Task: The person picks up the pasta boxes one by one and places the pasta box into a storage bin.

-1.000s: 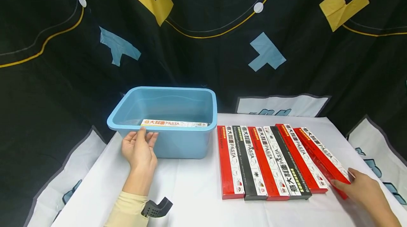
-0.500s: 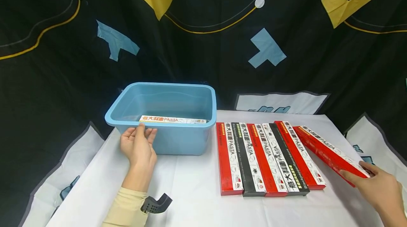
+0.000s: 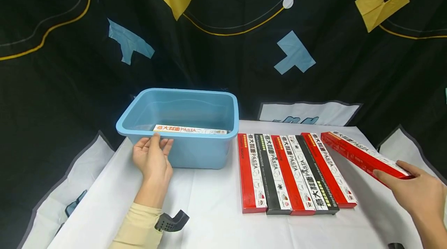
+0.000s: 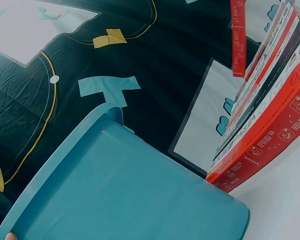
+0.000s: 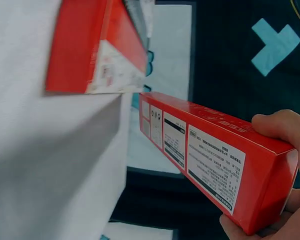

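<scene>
Head view, right hand (image 3: 417, 189) gripping red box (image 3: 361, 156) over surface (image 3: 209, 206) at right, row of boxes (image 3: 288, 175) between it and blue tub (image 3: 200, 152), left hand (image 3: 153, 159) pinching tub's near rim (image 3: 202, 136), from left wrist, black curtain (image 4: 165, 102) beyond tub, from right wrist, row's end beside held box

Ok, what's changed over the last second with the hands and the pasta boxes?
The right hand has lifted the rightmost red pasta box, its near end going up and to the right, clear of the table. Nothing was let go. The left hand still pinches the blue basin at its near rim; the box inside and the row of five boxes lie as before.
</scene>
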The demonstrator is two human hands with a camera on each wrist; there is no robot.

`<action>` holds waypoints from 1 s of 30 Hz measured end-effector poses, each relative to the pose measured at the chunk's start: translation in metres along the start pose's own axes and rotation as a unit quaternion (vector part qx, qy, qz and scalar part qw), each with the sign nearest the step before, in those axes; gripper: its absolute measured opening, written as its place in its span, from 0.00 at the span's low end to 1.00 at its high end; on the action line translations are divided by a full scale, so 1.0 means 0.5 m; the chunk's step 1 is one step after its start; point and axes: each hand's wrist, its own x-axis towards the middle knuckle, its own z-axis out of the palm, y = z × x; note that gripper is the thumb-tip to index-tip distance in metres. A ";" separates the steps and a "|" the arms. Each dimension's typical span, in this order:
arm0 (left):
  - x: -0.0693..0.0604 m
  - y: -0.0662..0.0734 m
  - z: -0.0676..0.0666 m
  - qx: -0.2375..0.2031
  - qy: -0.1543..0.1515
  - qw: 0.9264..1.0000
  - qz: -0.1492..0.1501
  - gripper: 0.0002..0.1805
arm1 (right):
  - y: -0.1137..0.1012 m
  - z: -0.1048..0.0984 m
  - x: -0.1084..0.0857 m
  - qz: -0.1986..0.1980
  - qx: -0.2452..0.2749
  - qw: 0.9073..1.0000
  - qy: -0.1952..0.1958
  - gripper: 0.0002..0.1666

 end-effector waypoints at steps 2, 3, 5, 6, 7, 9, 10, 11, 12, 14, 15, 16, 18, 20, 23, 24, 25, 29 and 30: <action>0.001 0.001 0.002 -0.003 -0.001 1.000 0.002 0.14 | -0.012 -0.004 0.000 -0.011 0.003 1.000 0.011 0.51; 0.001 0.002 0.004 -0.004 -0.001 1.000 0.003 0.14 | -0.020 -0.006 0.001 -0.016 0.004 1.000 0.017 0.51; 0.002 0.003 0.005 -0.006 -0.001 1.000 0.003 0.14 | -0.037 -0.012 0.000 -0.027 0.010 0.999 0.028 0.50; 0.002 0.003 0.006 -0.005 -0.002 1.000 0.004 0.14 | -0.045 -0.014 0.000 -0.033 0.013 0.999 0.032 0.50; 0.002 0.003 0.006 -0.006 -0.002 1.000 0.003 0.14 | -0.054 -0.015 -0.001 -0.040 0.018 0.998 0.036 0.49; 0.001 0.004 0.005 -0.004 -0.002 1.000 0.001 0.14 | -0.074 -0.017 -0.005 -0.050 0.033 0.997 0.038 0.48; 0.001 0.004 0.004 -0.003 -0.001 1.000 -0.001 0.14 | -0.085 -0.017 -0.008 -0.057 0.042 0.997 0.037 0.48; 0.000 0.005 0.003 -0.002 0.000 1.000 -0.002 0.14 | -0.095 -0.015 -0.011 -0.065 0.052 0.996 0.034 0.47; 0.000 0.005 0.002 -0.001 0.001 1.000 -0.004 0.14 | -0.105 -0.014 -0.014 -0.070 0.063 0.995 0.029 0.47; -0.001 0.005 -0.001 0.001 0.002 1.000 -0.005 0.15 | -0.128 -0.011 -0.022 -0.084 0.089 0.992 0.017 0.46; -0.001 0.004 -0.001 0.001 0.002 1.000 -0.006 0.15 | -0.140 -0.010 -0.024 -0.089 0.100 0.991 0.010 0.46; -0.001 0.004 -0.002 0.002 0.002 1.000 -0.005 0.15 | -0.151 -0.009 -0.026 -0.094 0.111 0.989 0.002 0.46; -0.001 0.002 -0.002 0.001 0.001 1.000 -0.004 0.15 | -0.173 -0.007 -0.025 -0.101 0.132 0.986 -0.015 0.46; 0.000 0.001 -0.001 0.000 0.001 1.000 -0.003 0.15 | -0.193 -0.004 -0.022 -0.112 0.149 0.982 -0.032 0.46; 0.001 0.003 0.000 0.002 -0.002 1.000 -0.002 0.14 | -0.225 0.002 -0.021 -0.133 0.184 0.972 -0.060 0.45; 0.001 0.003 0.000 0.004 -0.002 1.000 -0.002 0.14 | -0.237 0.004 -0.022 -0.142 0.197 0.968 -0.070 0.45; 0.001 0.003 -0.001 0.005 -0.002 1.000 -0.002 0.14 | -0.250 0.007 -0.024 -0.151 0.207 0.963 -0.078 0.44; 0.000 0.004 -0.001 0.006 -0.003 1.000 -0.001 0.14 | -0.301 0.021 -0.036 -0.193 0.255 0.941 -0.108 0.43; -0.001 0.002 0.000 0.007 -0.002 1.000 -0.002 0.14 | -0.312 0.026 -0.040 -0.203 0.265 0.936 -0.115 0.43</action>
